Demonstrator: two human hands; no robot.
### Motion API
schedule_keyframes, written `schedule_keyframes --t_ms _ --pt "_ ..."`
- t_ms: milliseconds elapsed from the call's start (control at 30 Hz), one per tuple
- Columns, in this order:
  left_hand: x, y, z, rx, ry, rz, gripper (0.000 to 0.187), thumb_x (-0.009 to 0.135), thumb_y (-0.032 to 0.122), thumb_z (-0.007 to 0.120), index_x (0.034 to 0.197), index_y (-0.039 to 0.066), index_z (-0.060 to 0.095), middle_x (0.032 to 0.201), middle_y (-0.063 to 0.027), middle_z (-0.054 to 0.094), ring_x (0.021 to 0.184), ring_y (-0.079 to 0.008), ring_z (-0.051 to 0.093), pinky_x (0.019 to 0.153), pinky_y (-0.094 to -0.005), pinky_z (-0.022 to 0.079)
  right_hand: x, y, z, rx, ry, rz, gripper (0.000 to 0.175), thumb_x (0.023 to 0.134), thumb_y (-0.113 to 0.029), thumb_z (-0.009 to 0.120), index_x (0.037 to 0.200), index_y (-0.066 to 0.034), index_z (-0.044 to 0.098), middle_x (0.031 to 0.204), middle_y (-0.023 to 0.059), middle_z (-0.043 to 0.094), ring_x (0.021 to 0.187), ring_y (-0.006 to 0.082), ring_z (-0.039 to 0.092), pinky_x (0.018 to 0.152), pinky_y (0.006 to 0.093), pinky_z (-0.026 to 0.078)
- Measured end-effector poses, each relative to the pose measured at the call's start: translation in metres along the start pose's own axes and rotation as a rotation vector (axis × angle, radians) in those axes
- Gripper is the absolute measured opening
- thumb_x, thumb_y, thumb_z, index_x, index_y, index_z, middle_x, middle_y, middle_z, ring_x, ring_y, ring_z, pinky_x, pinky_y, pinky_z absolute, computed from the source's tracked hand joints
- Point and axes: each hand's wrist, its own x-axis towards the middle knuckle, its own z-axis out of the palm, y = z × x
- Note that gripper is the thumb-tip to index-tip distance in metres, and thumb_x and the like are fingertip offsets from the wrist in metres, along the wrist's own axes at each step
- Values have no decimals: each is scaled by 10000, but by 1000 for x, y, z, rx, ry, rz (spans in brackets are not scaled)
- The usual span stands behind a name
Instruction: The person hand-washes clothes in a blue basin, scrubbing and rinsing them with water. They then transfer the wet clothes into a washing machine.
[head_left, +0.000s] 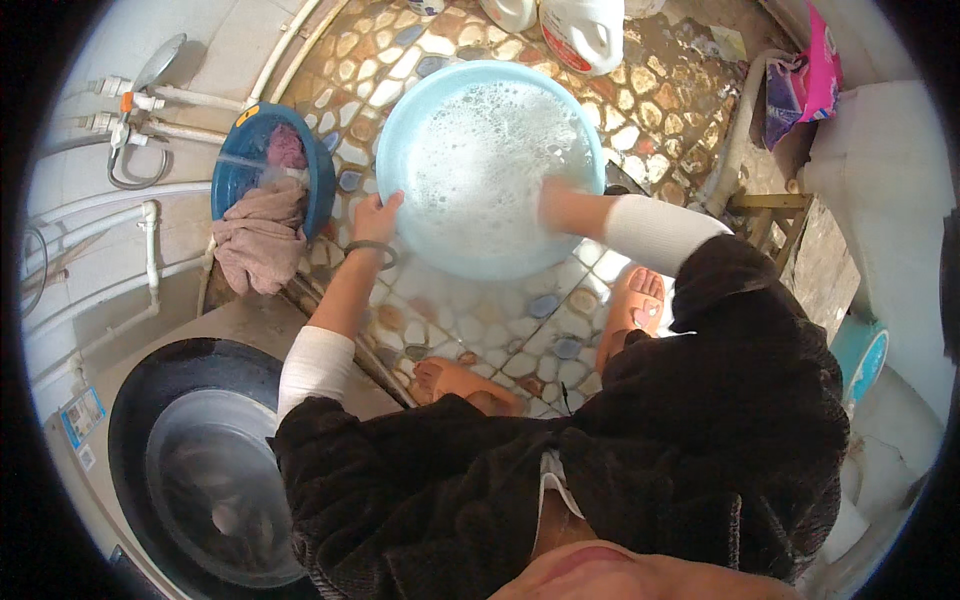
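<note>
A light-blue plastic basin (390, 124) stands on the pebble-patterned floor in front of me, filled with foamy, bubbly water (487, 150). My left hand (377, 217) grips its near-left rim, the thumb lying over the edge and a dark band round the wrist. My right hand (559, 202) is at the right side of the basin, blurred and partly down in the suds. Its fingers are hidden, so whether it holds anything cannot be seen. Both white inner sleeves are pushed up the forearms.
Left of the basin, a dark-blue tub (322, 176) holds a pink cloth (286, 146), with a brownish cloth (262, 225) draped over its edge. Water pipes and a valve (124, 105) line the wall. White jugs (581, 34) stand behind; a black tub (142, 420) sits lower left.
</note>
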Motion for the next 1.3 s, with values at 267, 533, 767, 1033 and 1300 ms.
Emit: schedule_keyframes --t_ms 267,533,767,1033,1300 --pt "-36 45 1 -320 -84 -134 330 920 352 682 989 33 633 797 -38 631 605 -100 559 495 -274 417 69 -19 -154 601 695 -147 252 863 -196 578 1000 -11 681 1047 197 662 961 389 659 882 493 509" --pt "-45 73 3 -634 -105 -186 327 938 308 669 1067 12 616 975 -86 657 783 -117 631 632 -251 502 -8 101 -55 444 468 421 284 882 -220 567 1042 -50 727 1112 159 702 1003 297 689 825 426 549" --pt "-26 86 13 -624 -30 -33 189 931 210 670 906 26 636 693 -23 614 537 -86 561 426 -212 383 -3 67 -41 416 466 228 291 877 -256 562 1037 -52 694 1071 178 689 999 335 673 882 505 512" --pt "-39 120 14 -274 -20 399 90 872 73 634 814 4 634 663 40 583 550 -21 468 479 -212 345 -43 138 -18 728 515 692 393 875 -325 555 1133 -43 648 1181 182 658 1097 328 636 946 468 486" --pt "-31 140 37 -358 -140 538 115 875 61 639 784 4 596 676 61 521 612 -17 421 545 -209 331 -2 187 81 786 549 474 545 865 -407 605 1238 -10 601 1186 208 660 1098 359 632 948 427 494"
